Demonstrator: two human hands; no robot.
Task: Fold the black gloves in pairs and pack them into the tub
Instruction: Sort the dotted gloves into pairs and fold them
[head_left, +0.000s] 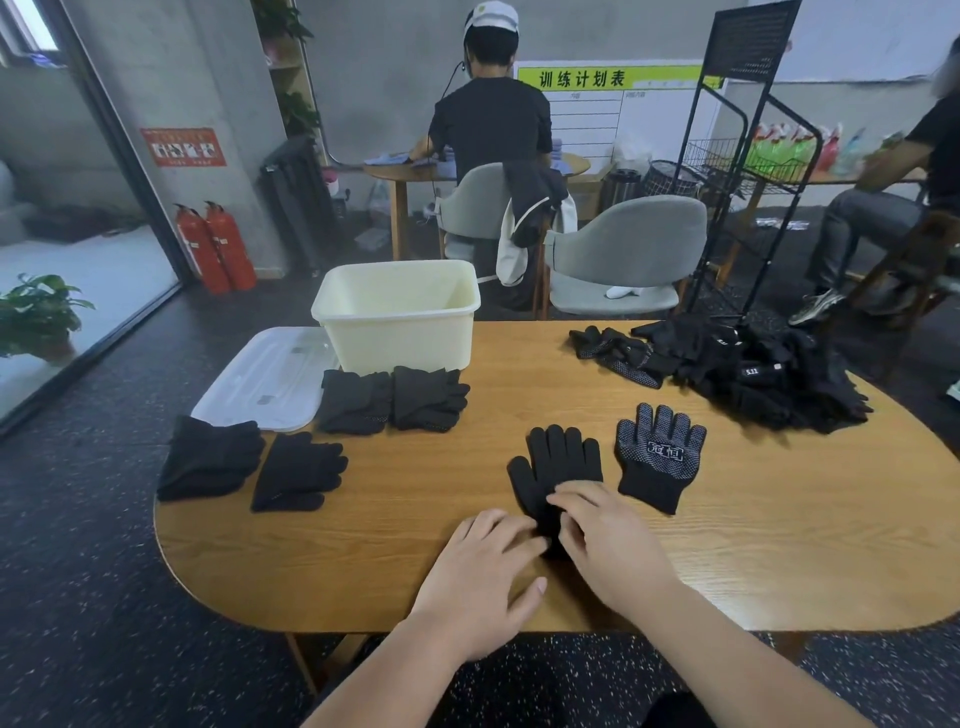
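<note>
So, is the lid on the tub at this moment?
No, the tub stands open, and its clear lid lies flat on the table beside it, on the left.

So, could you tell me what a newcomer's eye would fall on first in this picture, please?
Probably the left hand and right hand at the near middle of the table, both on the cuff end of a plain black glove, with a dotted glove lying flat just right of it. Then the cream tub at the far edge and the loose heap of black gloves at far right.
</note>
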